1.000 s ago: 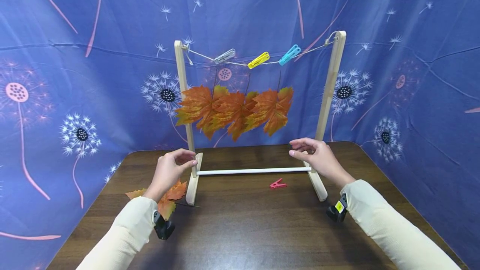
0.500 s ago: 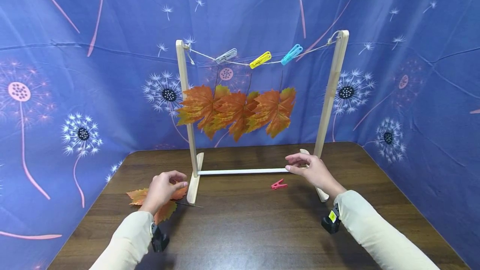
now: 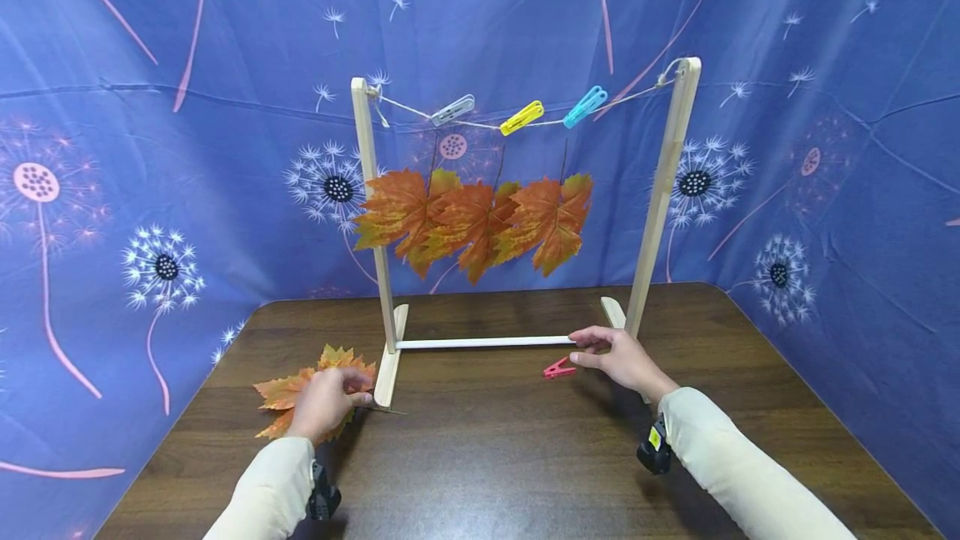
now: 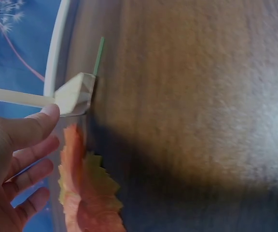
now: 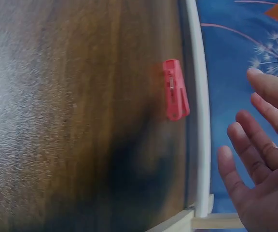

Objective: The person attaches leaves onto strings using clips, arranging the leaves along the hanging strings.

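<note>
My left hand (image 3: 324, 400) hovers over an orange maple leaf (image 3: 281, 392) lying at the left of the table, its fingers relaxed and nothing held. In the left wrist view the leaf (image 4: 88, 193) shows beside the fingers, its green stem (image 4: 99, 55) passing by the rack's wooden foot (image 4: 74, 96). My right hand (image 3: 618, 361) is just right of a red clothespin (image 3: 558, 368) on the table, fingers loosely bent and apart. The right wrist view shows the clothespin (image 5: 176, 89) clear of the spread fingertips (image 5: 233, 129).
A wooden rack with a white crossbar (image 3: 483, 342) stands behind the hands. Its string carries a grey clothespin (image 3: 453, 110), a yellow clothespin (image 3: 522, 117) and a blue clothespin (image 3: 585, 107). Three orange leaves (image 3: 472, 227) hang below them. A patterned blue cloth (image 3: 225, 40) backs the table.
Both hands have come down from beside the rack's posts. The left is now lower over the leaf, and the right has moved down and slightly left, close to the red clothespin.
</note>
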`<state>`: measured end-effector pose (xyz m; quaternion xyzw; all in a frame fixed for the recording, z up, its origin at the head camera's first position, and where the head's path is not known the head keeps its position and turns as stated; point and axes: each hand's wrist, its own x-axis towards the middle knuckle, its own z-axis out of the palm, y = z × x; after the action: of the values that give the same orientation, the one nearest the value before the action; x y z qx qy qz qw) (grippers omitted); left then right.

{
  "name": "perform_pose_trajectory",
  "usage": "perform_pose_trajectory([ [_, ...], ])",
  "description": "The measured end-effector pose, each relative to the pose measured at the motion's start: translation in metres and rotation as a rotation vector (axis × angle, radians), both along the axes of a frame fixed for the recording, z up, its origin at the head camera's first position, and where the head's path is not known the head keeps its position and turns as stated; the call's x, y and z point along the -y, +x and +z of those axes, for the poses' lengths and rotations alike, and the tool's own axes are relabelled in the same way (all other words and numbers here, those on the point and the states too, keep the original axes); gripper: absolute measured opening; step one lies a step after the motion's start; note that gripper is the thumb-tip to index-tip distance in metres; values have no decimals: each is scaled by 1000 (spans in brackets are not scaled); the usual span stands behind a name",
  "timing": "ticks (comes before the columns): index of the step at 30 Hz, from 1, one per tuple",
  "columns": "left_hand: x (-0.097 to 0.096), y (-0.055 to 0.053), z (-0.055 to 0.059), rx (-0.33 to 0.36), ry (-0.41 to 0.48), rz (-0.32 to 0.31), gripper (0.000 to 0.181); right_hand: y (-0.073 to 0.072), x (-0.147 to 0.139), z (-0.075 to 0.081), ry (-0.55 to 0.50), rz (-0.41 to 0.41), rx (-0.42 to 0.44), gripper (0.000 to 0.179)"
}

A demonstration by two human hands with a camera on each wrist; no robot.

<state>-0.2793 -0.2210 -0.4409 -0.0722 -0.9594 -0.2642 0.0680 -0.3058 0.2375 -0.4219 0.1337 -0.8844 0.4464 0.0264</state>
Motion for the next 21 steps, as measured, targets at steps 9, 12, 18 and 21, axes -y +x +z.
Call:
perform_pose_trajectory([
  [9, 3, -1, -11, -18, -63, -13, 19, -7, 3, -23, 0, 17, 43, 32],
  [12, 4, 0, -12, -23, -98, -5, 20, -8, 4, -28, 10, 38, 34, 32],
  [18, 4, 0, -14, -38, -151, -8, 16, -7, 5, -28, 53, 71, 49, 35],
  [21, 3, 0, -14, -68, -170, -34, 17, -8, 6, -28, 101, 73, 49, 38],
])
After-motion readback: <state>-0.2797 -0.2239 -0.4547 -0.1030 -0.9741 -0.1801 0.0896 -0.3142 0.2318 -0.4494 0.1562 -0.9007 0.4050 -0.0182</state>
